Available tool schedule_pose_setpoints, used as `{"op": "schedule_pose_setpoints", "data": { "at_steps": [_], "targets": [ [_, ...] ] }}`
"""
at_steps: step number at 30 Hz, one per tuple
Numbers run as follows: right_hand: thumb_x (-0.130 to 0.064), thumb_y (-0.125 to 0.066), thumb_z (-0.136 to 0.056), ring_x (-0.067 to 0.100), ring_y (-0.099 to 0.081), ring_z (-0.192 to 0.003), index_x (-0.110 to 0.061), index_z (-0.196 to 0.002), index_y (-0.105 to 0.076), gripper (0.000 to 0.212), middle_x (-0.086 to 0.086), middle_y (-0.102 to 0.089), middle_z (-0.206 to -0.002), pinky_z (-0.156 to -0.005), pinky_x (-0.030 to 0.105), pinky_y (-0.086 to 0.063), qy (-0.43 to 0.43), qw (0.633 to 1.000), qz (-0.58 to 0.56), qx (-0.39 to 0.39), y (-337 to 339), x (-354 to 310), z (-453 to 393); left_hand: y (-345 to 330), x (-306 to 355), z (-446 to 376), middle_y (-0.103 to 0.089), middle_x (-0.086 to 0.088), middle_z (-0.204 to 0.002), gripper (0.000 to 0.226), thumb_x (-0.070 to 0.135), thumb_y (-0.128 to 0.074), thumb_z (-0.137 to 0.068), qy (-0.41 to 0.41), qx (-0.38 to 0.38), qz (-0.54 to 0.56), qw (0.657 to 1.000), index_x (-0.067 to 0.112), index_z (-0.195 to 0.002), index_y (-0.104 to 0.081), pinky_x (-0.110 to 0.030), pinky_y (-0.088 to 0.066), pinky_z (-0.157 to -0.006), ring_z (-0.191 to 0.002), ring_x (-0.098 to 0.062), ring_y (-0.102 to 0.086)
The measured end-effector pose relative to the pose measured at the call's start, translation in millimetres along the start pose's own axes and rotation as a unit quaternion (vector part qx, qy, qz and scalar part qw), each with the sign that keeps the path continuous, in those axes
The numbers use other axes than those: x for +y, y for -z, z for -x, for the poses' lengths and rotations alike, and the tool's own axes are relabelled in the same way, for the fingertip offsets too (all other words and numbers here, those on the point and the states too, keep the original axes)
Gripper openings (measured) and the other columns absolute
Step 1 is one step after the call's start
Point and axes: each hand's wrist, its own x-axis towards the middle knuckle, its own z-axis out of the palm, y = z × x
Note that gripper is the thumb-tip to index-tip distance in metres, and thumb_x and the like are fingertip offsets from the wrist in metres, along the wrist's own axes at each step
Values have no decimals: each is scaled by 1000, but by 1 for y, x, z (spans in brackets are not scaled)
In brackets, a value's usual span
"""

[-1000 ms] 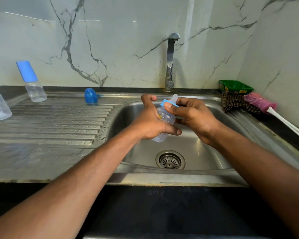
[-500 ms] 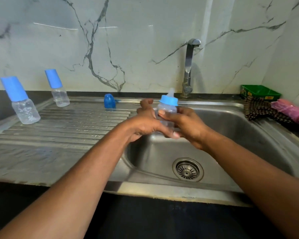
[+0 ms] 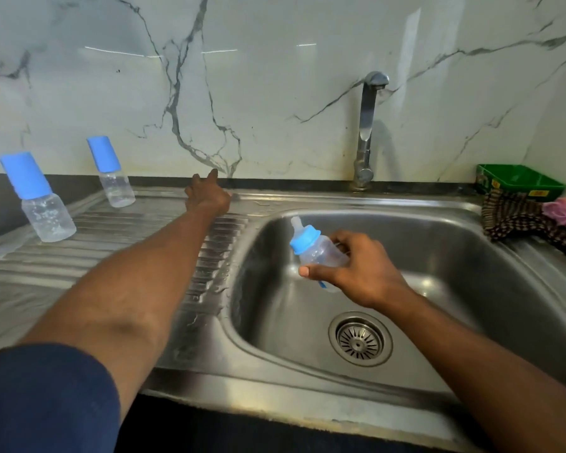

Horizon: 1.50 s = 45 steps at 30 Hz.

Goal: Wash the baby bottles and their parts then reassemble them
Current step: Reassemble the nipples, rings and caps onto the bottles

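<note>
Gripping bottle (image 3: 321, 251) by body over sink (image 3: 438, 256), right hand (image 3: 360, 268) curled round it. Light, wet, slippery plastic; soft teat, avoid. Left hand (image 3: 209, 196) on drainboard, grip unclear.

Left of the basin (image 3: 471, 256), the drainboard (image 3: 111, 256) lies bare; two bottles (image 3: 45, 204) (image 3: 111, 178) block its far-left edge.

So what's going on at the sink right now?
A person is washing baby bottles. Their right hand holds a clear bottle with a blue collar and teat over the sink basin, tilted to the left. The left hand reaches to the back of the drainboard; what it is reaching for is hidden. Two capped bottles stand upright on the drainboard.
</note>
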Motion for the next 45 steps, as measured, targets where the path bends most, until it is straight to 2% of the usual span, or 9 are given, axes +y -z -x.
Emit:
{"op": "schedule_pose_setpoints", "data": {
  "at_steps": [3, 6, 9, 14, 19, 25, 35, 41, 45],
  "targets": [
    [-76, -76, -49, 10, -63, -93, -29, -117, -64, 83, -8, -66, -107, -83, 37, -56, -4, 1000, 8, -19, -3, 3, 0, -4, -9, -23, -51, -16, -139, 41, 9, -61, -90, -31, 3, -7, 999, 12, -130, -61, -48, -41, -108, -128, -38, -49],
    [-70, -79, -54, 11, -64, -93, -26, -119, -64, 80, -7, -67, -107, -83, 37, -56, -15, 1000, 3, -10, 2, 3, 0, -3, -13, -25, -48, -19, -134, 31, 4, -60, -89, -43, 30, -5, 999, 7, -119, -64, -43, -44, -105, -118, -40, -54],
    [-62, -80, -64, 12, -64, -93, -23, -118, -64, 68, -6, -68, -105, -85, 36, -55, -18, 999, -30, -5, 7, 1, -1, 2, 9, 4, -54, -22, -126, 23, 12, -66, -90, -56, 37, 147, 987, 9, -113, -64, -36, -49, -88, -111, -36, -59],
    [-49, -81, -73, 16, -64, -103, -29, -133, -54, 69, -10, -60, -117, -87, 41, -57, -4, 994, -104, 11, 20, -2, 2, 17, 61, 99, -58, -4, -100, 15, 16, -63, -96, -88, -141, 456, 874, 15, -107, -53, -22, -53, -52, -71, -16, -57],
    [-44, -82, -75, 5, -67, -90, -28, -120, -65, 51, -11, -70, -103, -71, 20, -49, 35, 991, -113, 60, 36, -7, 12, 32, 76, 155, -60, -2, -98, 13, 18, -62, -96, -66, -138, 543, 825, 15, -105, -53, -19, -50, -52, -68, -18, -56],
    [-66, -72, -62, 3, -67, -88, -30, -118, -66, 67, -12, -72, -100, -79, 27, -55, 63, 990, -87, 88, 41, -15, 26, 27, 77, 187, -64, 0, -99, 15, 25, -60, -98, -128, -166, 518, 829, 15, -109, -63, -28, -53, -67, -76, -15, -61],
    [-58, -75, -73, 21, -64, -87, -26, -117, -59, 56, 0, -67, -100, -74, 37, -56, 85, 983, 62, 149, 42, -31, 37, 31, 69, 196, -68, -8, -106, 34, 10, -67, -86, -104, -262, 622, 730, 10, -119, -60, -31, -61, -68, -71, -11, -70],
    [-39, -76, -80, 23, -62, -54, -7, -106, -65, 43, 12, -69, -77, -39, 24, -42, -52, 952, -287, 92, 39, -44, 37, 29, 71, 197, -69, -7, -110, 31, 10, -62, -91, -108, -285, 671, 676, 16, -121, -61, -29, -60, -69, -88, -20, -70],
    [-44, -72, -75, 28, -61, -57, 4, -110, -60, 60, 15, -65, -74, -44, 27, -45, -63, 926, -372, 13, 42, -43, 38, 34, 74, 198, -68, -5, -117, 40, 11, -63, -84, -129, -293, 689, 650, 16, -124, -61, -30, -59, -75, -97, -21, -68]
  ]
}}
